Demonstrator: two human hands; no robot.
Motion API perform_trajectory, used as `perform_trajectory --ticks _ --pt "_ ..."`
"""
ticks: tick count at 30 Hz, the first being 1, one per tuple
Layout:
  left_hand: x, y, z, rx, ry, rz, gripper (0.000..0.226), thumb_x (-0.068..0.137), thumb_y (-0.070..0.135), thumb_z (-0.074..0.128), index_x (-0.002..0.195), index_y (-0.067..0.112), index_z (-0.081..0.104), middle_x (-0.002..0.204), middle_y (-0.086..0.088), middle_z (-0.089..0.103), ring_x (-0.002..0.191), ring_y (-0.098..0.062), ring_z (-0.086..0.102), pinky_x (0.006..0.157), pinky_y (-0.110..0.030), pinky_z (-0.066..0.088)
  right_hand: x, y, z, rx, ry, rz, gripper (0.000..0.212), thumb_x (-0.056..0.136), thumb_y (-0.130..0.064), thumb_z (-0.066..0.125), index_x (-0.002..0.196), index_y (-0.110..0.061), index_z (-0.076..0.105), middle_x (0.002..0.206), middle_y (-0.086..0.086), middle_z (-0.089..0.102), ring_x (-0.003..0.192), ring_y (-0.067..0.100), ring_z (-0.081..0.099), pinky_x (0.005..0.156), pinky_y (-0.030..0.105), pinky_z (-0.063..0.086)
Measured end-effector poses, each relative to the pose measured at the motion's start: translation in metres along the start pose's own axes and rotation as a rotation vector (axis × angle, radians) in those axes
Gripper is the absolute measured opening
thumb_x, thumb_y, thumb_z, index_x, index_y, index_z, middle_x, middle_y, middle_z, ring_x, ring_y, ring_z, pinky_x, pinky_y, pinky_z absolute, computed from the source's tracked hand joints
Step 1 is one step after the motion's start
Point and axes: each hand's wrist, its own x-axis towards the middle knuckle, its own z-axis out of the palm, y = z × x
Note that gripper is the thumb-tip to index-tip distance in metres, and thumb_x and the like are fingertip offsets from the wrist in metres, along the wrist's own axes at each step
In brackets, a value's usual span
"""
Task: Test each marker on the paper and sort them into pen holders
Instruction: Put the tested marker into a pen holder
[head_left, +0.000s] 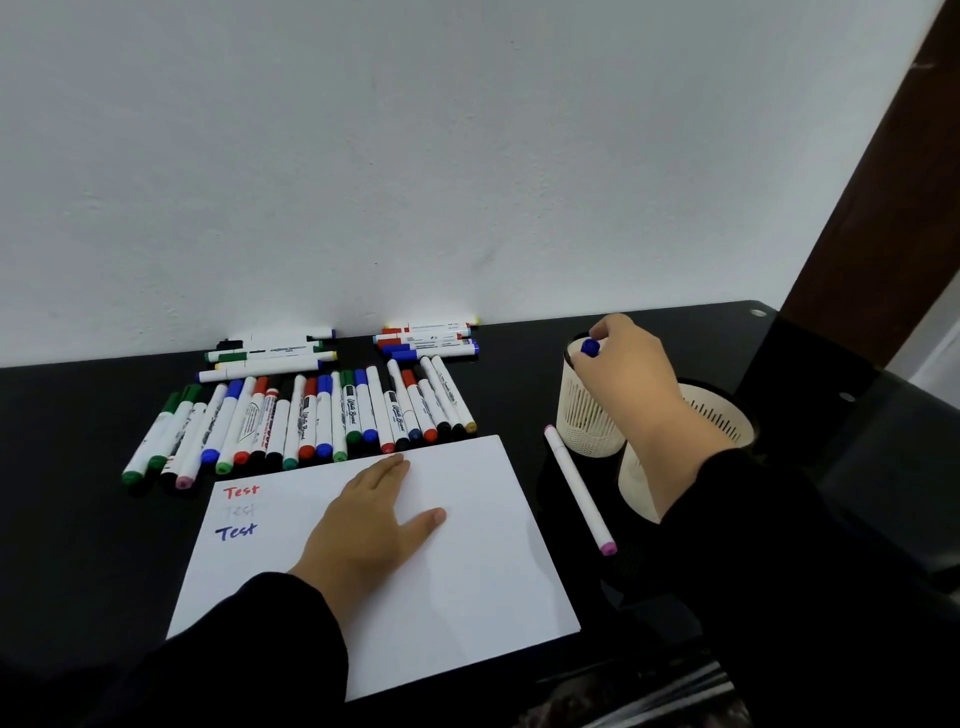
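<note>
Right hand (626, 358) pinches blue marker (590, 347) over holder (587, 415) at two o'clock; lower upright. Left hand (374, 512) flat, steadying paper (467, 545).

We see the paper (457, 525) lying on the bench (78, 519), with a row of markers (306, 421) just behind it and more markers (426, 340) against the wall. Right of the paper lies a single marker (579, 488), then two pen holders (592, 415), one before the other.

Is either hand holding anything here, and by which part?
The right hand pinches a blue-capped marker at its cap end, over the pen holder. The left hand rests flat on the paper, holding nothing.
</note>
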Motion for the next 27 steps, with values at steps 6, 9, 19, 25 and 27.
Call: perform_trajectory --ticks 6,9,19,25,27 --pt "0.0 0.001 0.0 -0.001 -0.009 -0.008 0.075 0.088 0.059 0.045 0.149 0.023 0.021 0.154 0.012 0.016 0.14 -0.008 0.015 0.113 -0.025 0.014 -0.003 0.001 0.001 -0.003 0.034 -0.049 0.033 0.093 -0.025 0.054 0.124 -0.013 0.05 0.123 0.009 0.054 0.104 0.024 0.057 0.083 0.037 0.053" --pt "-0.001 0.002 -0.002 -0.006 -0.015 -0.013 0.075 0.088 0.058 0.045 0.148 0.022 0.021 0.154 0.011 0.017 0.141 -0.008 0.016 0.114 -0.025 0.015 -0.007 0.0 0.0 0.0 0.079 -0.118 0.032 0.093 -0.026 0.055 0.123 -0.013 0.053 0.127 0.008 0.047 0.105 0.023 0.054 0.083 0.035 0.051" --pt "0.006 0.009 -0.016 -0.01 -0.087 -0.05 0.069 0.089 0.059 0.043 0.146 0.022 0.028 0.153 0.008 0.021 0.14 -0.01 0.018 0.112 -0.029 0.02 -0.022 -0.02 0.01 -0.093 0.073 -0.394 0.025 0.095 -0.022 0.053 0.114 -0.008 0.06 0.117 0.009 0.051 0.107 0.023 0.051 0.082 0.028 0.043" --pt "0.026 0.01 -0.037 -0.065 0.111 0.008 0.064 0.09 0.052 0.048 0.145 0.023 0.031 0.15 0.006 0.029 0.139 -0.011 0.023 0.111 -0.027 0.021 -0.002 -0.043 0.05 -0.165 -0.111 -0.407 0.023 0.095 -0.025 0.052 0.113 -0.013 0.057 0.113 0.007 0.051 0.105 0.023 0.051 0.081 0.029 0.043" --pt "0.045 0.002 -0.044 -0.068 0.135 0.014 0.066 0.09 0.051 0.049 0.146 0.023 0.028 0.152 0.007 0.025 0.14 -0.011 0.02 0.112 -0.028 0.019 0.015 -0.049 0.069 -0.172 -0.168 -0.385 0.026 0.094 -0.025 0.051 0.118 -0.014 0.056 0.117 0.008 0.05 0.107 0.025 0.05 0.083 0.032 0.042"
